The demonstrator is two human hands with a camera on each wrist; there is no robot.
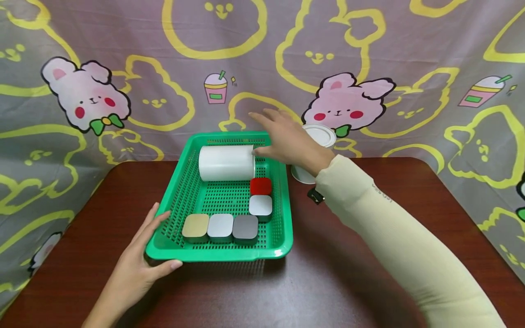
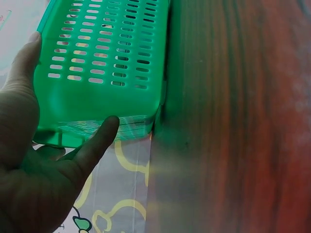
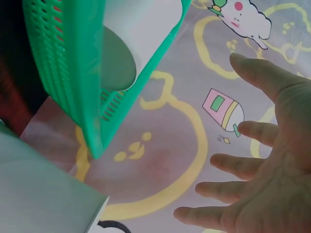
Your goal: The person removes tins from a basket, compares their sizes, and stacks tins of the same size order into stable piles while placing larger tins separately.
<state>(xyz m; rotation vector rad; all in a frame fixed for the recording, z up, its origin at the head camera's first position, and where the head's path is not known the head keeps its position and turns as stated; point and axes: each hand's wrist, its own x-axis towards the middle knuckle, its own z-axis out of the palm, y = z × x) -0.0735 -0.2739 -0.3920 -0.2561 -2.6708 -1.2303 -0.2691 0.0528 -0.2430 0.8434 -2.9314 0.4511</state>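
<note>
A green plastic basket (image 1: 221, 253) stands on the table, its front-left corner held between the thumb and fingers of my left hand (image 1: 137, 259). In the left wrist view, that hand (image 2: 53, 160) spans the corner of the slotted basket wall (image 2: 97, 104). My right hand (image 1: 285, 136) hovers over the basket's back-right side with its fingers spread. The right wrist view shows this hand (image 3: 262, 174) holding nothing. A white cylinder (image 1: 225, 163) lies on its side in the back of the basket. Behind my right wrist stands a white lidded can (image 1: 320, 135), partly hidden.
Inside the basket, a red-topped block (image 1: 260, 186) and a silver-topped block (image 1: 260, 205) line the right side. Along the front sit a gold block (image 1: 195, 226), another silver block (image 1: 220, 225) and a grey block (image 1: 245, 227). A patterned curtain (image 1: 254, 82) hangs behind the brown table (image 1: 369, 291).
</note>
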